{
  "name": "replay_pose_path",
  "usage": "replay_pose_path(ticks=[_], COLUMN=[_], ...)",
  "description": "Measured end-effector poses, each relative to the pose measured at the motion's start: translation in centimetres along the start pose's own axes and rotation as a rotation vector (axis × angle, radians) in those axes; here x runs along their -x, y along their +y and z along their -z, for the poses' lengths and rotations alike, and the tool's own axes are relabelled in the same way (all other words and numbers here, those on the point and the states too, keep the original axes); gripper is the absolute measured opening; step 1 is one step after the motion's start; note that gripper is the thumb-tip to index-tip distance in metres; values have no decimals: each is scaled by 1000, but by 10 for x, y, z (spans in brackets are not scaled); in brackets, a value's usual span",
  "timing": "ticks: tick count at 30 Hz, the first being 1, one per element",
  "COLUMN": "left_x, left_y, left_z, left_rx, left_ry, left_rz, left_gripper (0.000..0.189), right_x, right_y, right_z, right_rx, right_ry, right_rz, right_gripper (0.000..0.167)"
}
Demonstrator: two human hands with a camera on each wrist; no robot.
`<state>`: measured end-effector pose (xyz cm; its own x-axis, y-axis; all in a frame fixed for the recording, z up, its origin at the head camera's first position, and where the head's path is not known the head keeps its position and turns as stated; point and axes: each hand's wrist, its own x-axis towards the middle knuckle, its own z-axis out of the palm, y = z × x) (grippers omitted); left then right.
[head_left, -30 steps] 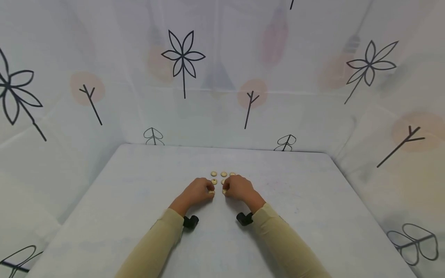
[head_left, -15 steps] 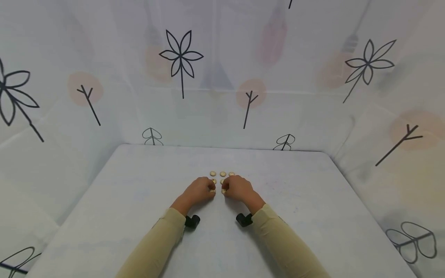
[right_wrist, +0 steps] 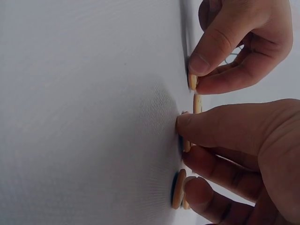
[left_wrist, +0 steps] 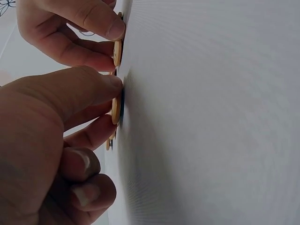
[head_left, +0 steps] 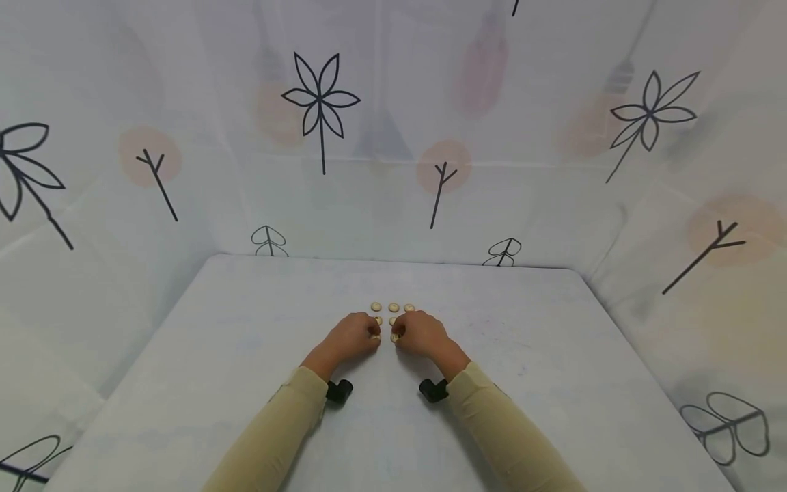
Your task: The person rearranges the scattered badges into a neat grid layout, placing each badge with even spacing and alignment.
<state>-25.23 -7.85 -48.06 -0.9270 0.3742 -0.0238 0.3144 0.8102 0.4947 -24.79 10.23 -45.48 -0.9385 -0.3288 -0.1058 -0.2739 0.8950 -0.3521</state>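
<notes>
Small round wooden discs lie in close rows on the white table. My left hand (head_left: 352,336) pinches one disc (left_wrist: 116,111) of the nearest row between thumb and fingers, low at the table surface. Just to its right, my right hand (head_left: 423,333) pinches another disc (right_wrist: 187,145) the same way. A further disc (right_wrist: 178,189) stands beside the right hand's curled finger in the right wrist view; in the head view that hand covers it. Beyond the hands are a back-left disc (head_left: 376,307), a back-middle disc (head_left: 393,307) and a back-right disc (head_left: 409,308). The middle row is partly covered.
The white table (head_left: 277,294) spreads widely around the hands. A pale cloth (head_left: 381,205) printed with flowers and twigs hangs behind it and at both sides. Black wrist cameras, one on the left wrist (head_left: 339,392) and one on the right wrist (head_left: 433,391), sit low over the table.
My left hand has shifted slightly right with its disc, narrowing the gap to the right hand. Over the last half second both hands stay nearly still, still pinching their discs.
</notes>
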Motion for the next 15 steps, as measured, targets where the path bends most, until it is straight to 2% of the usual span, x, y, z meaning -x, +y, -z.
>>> replay_pose_path(ticks=[8,15], left_x=[0,5], left_y=[-2,0], left_z=[1,9], left_rx=[-29,-33], left_ry=[26,49], left_rz=[-28,-38], left_gripper=[18,25], right_x=[-2,5], right_y=[3,4], right_z=[-1,12], right_rx=[0,-6], right_ry=[26,116], right_rz=[13,62], right_gripper=[23,22])
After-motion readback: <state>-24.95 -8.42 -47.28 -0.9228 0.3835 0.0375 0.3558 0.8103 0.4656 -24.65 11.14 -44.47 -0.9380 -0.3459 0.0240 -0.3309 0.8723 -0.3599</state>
